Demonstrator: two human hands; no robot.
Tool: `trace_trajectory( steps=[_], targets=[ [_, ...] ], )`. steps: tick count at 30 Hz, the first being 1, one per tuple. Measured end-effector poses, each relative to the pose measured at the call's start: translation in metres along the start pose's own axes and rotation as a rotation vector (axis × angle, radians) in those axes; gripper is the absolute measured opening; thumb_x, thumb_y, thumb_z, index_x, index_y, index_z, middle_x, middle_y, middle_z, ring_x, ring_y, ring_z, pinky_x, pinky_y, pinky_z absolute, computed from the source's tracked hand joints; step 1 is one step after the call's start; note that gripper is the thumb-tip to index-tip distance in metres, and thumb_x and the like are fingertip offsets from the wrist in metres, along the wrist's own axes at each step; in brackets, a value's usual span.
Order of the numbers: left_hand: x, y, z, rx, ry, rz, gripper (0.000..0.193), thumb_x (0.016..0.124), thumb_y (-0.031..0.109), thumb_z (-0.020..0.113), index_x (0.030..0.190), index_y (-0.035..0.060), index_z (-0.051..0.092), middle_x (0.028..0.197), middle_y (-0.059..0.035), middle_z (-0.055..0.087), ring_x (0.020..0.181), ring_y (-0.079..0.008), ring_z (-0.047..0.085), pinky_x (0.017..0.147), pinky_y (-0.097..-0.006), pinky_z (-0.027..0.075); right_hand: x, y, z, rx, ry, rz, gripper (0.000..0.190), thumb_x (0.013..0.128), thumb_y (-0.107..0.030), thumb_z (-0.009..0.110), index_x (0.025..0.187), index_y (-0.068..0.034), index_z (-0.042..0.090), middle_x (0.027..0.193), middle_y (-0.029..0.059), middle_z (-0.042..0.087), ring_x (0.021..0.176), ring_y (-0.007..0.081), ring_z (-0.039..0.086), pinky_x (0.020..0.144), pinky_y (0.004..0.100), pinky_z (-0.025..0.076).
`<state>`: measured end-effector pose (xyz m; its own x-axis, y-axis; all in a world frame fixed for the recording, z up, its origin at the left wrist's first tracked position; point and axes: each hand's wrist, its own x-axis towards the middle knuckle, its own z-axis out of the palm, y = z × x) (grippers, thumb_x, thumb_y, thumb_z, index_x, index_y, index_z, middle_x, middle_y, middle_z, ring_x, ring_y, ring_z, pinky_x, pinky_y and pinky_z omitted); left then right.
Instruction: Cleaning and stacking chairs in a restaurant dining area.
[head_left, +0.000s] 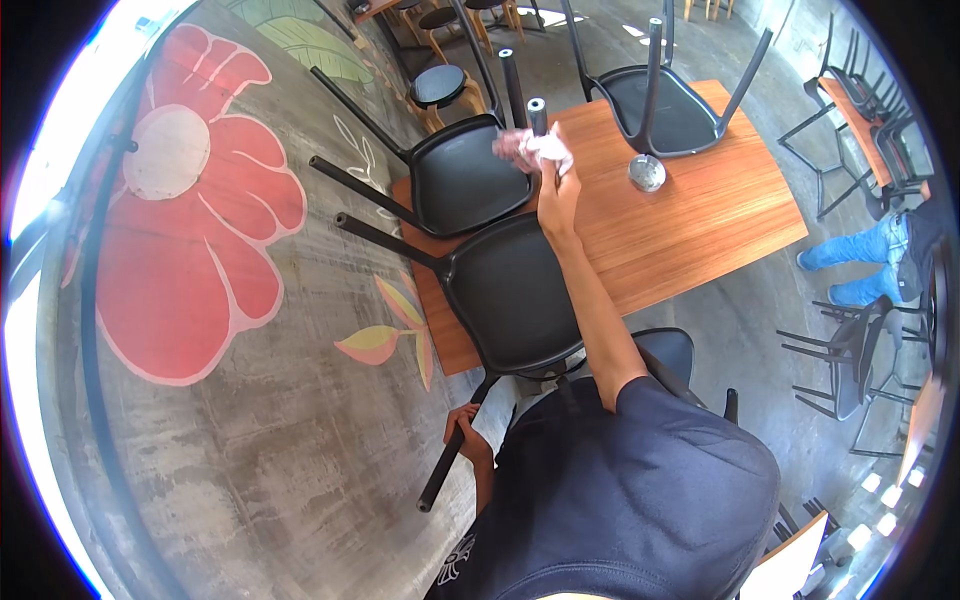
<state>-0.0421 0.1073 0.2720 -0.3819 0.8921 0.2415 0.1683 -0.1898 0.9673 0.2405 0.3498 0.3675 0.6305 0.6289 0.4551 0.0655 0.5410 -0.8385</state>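
Observation:
My left hand (466, 433) is closed around a black leg (442, 472) of the nearest upturned chair, below its open tube end. That chair's black seat (517, 300) lies on the wooden table (697, 217). With my right arm stretched out, my right hand (559, 199) holds a pale pinkish cloth (551, 150) against another upright chair leg (537, 109), just under its tip. The cloth hides part of that leg, and its far edge is blurred. Beside the nearest chair, a second upturned black chair (472, 176) rests on the table near the wall.
A third upturned chair (660, 109) and a round metal ashtray (646, 173) are on the table. A painted concrete wall (300, 450) borders the left side. Stools (438, 85) stand beyond. At right are a person in jeans (862, 251) and more chairs (847, 360).

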Motion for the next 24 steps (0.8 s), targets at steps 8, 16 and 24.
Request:
trace_trajectory(
  steps=[8, 16, 24],
  targets=[
    [0.000, -0.011, 0.011, -0.052, -0.002, -0.032, 0.013, 0.082, -0.004, 0.045, 0.070, -0.0041, 0.051, 0.073, -0.0122, 0.058, 0.073, -0.0216, 0.060, 0.073, -0.0334, 0.048, 0.012, 0.024, -0.003, 0.007, -0.115, 0.035, 0.068, 0.091, -0.004, 0.058, 0.146, -0.003, 0.018, 0.112, 0.0125, 0.058, 0.099, 0.0198, 0.059, 0.088, 0.0314, 0.047],
    [-0.010, -0.010, 0.006, -0.075, 0.004, -0.045, 0.013, 0.082, -0.004, 0.045, 0.070, -0.0040, 0.051, 0.073, -0.0122, 0.058, 0.072, -0.0212, 0.060, 0.073, -0.0329, 0.048, 0.028, 0.034, 0.001, -0.184, -0.090, -0.071, 0.036, 0.087, -0.001, 0.059, 0.119, -0.002, 0.044, 0.102, 0.0129, 0.063, 0.096, 0.0229, 0.063, 0.082, 0.0326, 0.048],
    [-0.027, -0.005, -0.002, -0.062, -0.017, -0.063, 0.013, 0.082, -0.004, 0.045, 0.070, -0.0039, 0.051, 0.072, -0.0122, 0.058, 0.071, -0.0208, 0.059, 0.072, -0.0325, 0.048, 0.057, 0.031, -0.004, -0.299, -0.218, -0.388, 0.028, 0.093, -0.009, 0.053, 0.120, -0.006, 0.047, 0.106, 0.0114, 0.060, 0.101, 0.0214, 0.061, 0.086, 0.0317, 0.047]
  ],
)
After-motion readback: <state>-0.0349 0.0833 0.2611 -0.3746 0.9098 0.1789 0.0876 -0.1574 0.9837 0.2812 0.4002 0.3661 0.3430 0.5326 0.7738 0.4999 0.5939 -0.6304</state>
